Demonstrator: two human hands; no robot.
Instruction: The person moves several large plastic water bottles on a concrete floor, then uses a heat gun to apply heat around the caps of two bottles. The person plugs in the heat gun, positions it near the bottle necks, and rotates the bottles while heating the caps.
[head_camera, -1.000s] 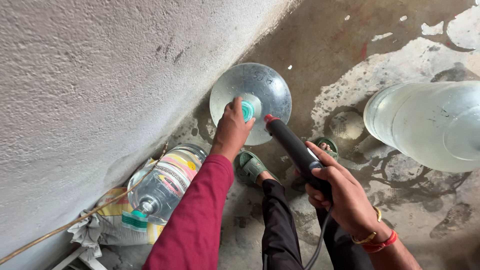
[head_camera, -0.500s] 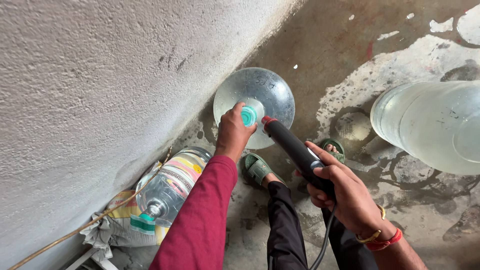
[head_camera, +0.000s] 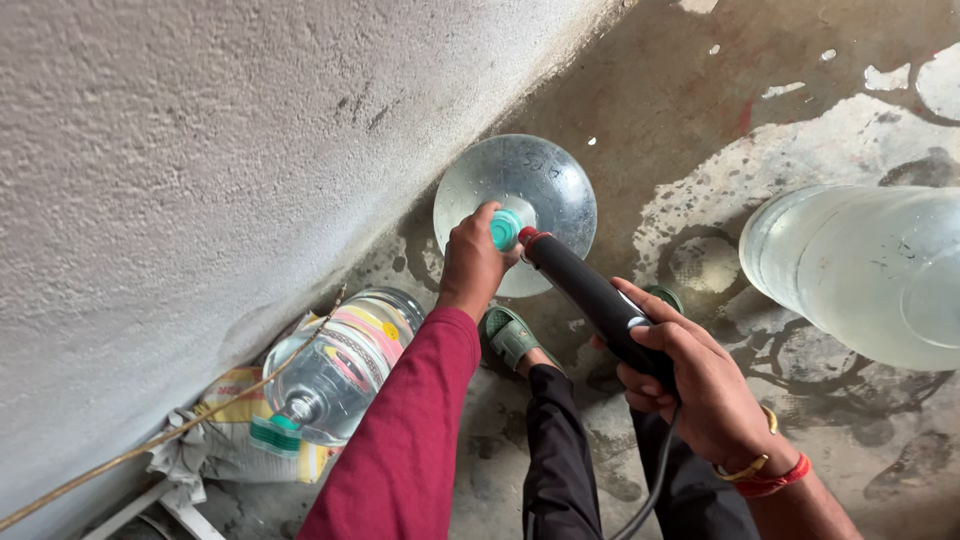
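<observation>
The left hand (head_camera: 472, 262) closes its fingers around the teal plastic cap (head_camera: 505, 230) of a large clear water jug (head_camera: 520, 190), which stands upright on the stained concrete floor (head_camera: 700, 120) close to the rough grey plaster wall (head_camera: 200, 150). The right hand (head_camera: 690, 380) grips a black cylindrical corded tool (head_camera: 590, 295) in a closed fist, and its red tip is just beside the cap. A second clear jug with a colourful label (head_camera: 340, 365) lies on its side at the foot of the wall, against a printed sack (head_camera: 225, 450). A third large clear jug (head_camera: 860, 270) is at the right. The floor has pale patches and dark wet marks.
</observation>
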